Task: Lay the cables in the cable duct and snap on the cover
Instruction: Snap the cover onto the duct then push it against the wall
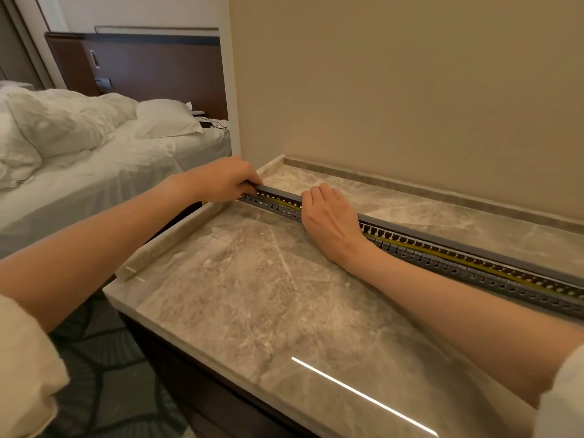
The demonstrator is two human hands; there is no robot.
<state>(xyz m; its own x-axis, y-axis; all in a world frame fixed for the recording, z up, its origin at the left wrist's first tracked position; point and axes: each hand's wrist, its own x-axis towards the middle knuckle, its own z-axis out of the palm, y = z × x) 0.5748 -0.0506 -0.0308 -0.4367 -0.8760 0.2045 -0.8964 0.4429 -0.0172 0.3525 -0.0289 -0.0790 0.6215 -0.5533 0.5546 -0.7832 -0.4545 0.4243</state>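
A long grey slotted cable duct [467, 267] lies diagonally across the marble top, from the far left corner to the right edge of view. A yellow cable [442, 252] runs inside it. The grey cover [474, 240] rests along the duct's far wall, tilted, with the channel still showing beneath it. My left hand [226, 180] grips the left end of the duct and cover. My right hand [330, 221] lies palm down over the duct a little to the right, fingers curled on the cover's edge.
The marble top [259, 279] has a raised rim [164, 248] on the left and a low ledge [442, 192] at the beige wall. An unmade bed [94, 147] stands to the left, with patterned carpet [104, 374] below.
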